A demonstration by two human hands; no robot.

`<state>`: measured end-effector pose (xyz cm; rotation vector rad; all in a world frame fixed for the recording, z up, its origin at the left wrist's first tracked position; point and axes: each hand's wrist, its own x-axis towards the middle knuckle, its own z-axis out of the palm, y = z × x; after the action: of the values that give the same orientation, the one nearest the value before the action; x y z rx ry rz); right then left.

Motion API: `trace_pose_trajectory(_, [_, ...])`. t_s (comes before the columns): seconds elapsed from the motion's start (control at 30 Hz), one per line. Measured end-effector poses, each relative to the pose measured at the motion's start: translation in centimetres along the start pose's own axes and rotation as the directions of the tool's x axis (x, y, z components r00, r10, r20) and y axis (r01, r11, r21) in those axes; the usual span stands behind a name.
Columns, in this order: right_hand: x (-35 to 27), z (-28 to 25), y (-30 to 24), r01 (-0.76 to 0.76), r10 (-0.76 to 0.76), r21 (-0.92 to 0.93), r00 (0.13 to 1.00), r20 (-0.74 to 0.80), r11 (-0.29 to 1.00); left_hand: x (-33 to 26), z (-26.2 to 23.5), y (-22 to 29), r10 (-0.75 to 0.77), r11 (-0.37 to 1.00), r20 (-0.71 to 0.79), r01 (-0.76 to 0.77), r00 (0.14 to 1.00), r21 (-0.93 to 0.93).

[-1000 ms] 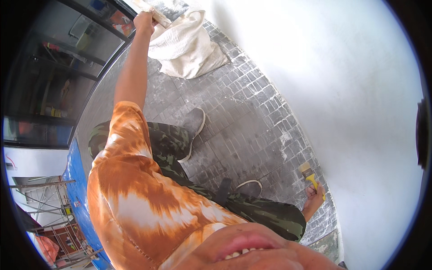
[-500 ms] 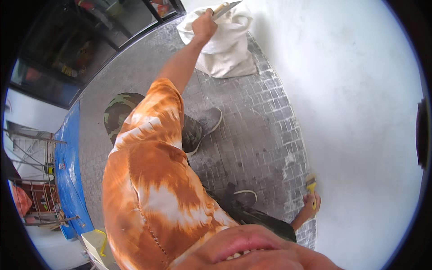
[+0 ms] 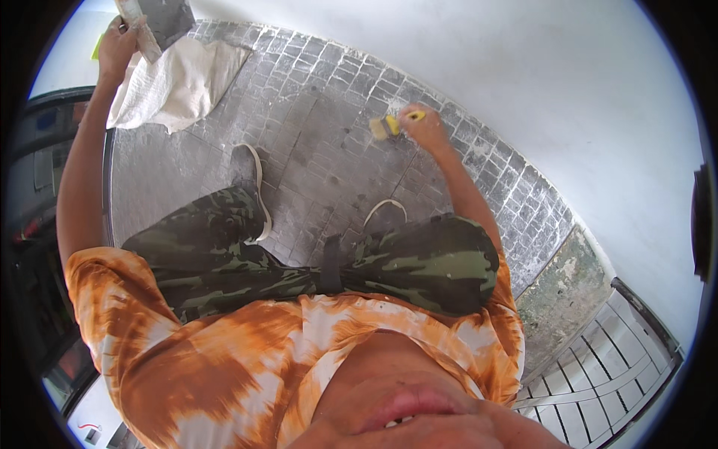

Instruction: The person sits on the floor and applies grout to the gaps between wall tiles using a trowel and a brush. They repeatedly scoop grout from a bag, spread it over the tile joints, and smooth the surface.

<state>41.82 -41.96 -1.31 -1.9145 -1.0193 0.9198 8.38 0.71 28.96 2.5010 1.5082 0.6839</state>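
Observation:
Up at the far left, my left hand [image 3: 118, 49] is closed around a trowel [image 3: 168, 21] with a wide, flat grey blade and a pale, smeared strip along one side. Just below the trowel sits a crumpled white sack [image 3: 176, 90] on the paving. My right hand [image 3: 426, 127] grips the yellow handle of a paintbrush [image 3: 385, 127]. The brush points left over the grey floor, its pale bristles apart from the wall. Both of my shoes stand on the floor between the hands.
A white wall [image 3: 508, 67] runs along the far and right side. Small paving stones [image 3: 359, 82] with white smears border it. A railing [image 3: 598, 374] stands at the lower right. Dark-framed glass [image 3: 41, 179] lines the left, beyond my left arm.
The view has swung to the right, bringing the railing in. My right hand has raised the paintbrush from beside the wall's foot to over the floor. The trowel's blade now shows its broad face.

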Motion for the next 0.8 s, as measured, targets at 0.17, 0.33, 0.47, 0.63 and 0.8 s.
trace_pose_trajectory(0.17, [3.2,-4.3,-0.4,0.087,-0.067,-0.196,0.992,0.104,0.977,-9.3,4.3,2.1,-0.240,0.954,0.411,0.292,0.879,-0.068])
trace_pose_trajectory(0.33, [5.7,-4.4,-2.6,0.459,-0.454,-0.307,0.886,0.093,0.834,-21.2,19.0,4.2,-0.200,0.614,0.741,0.671,0.641,-0.415])
trace_pose_trajectory(0.47, [6.0,-5.1,-1.2,0.497,-0.332,-0.496,0.861,0.386,0.712,-27.1,30.2,6.3,-0.040,0.378,0.855,0.800,0.517,-0.466])
trace_pose_trajectory(0.63, [3.6,-3.8,-0.7,0.260,-0.304,-0.593,0.952,0.027,0.762,-28.1,36.5,8.1,0.027,0.297,0.769,0.730,0.638,-0.616])
trace_pose_trajectory(0.8, [0.5,1.8,-2.7,-0.037,-0.072,-0.516,0.979,-0.188,0.856,-29.6,37.6,8.8,-0.057,0.212,0.750,0.742,0.659,-0.636])
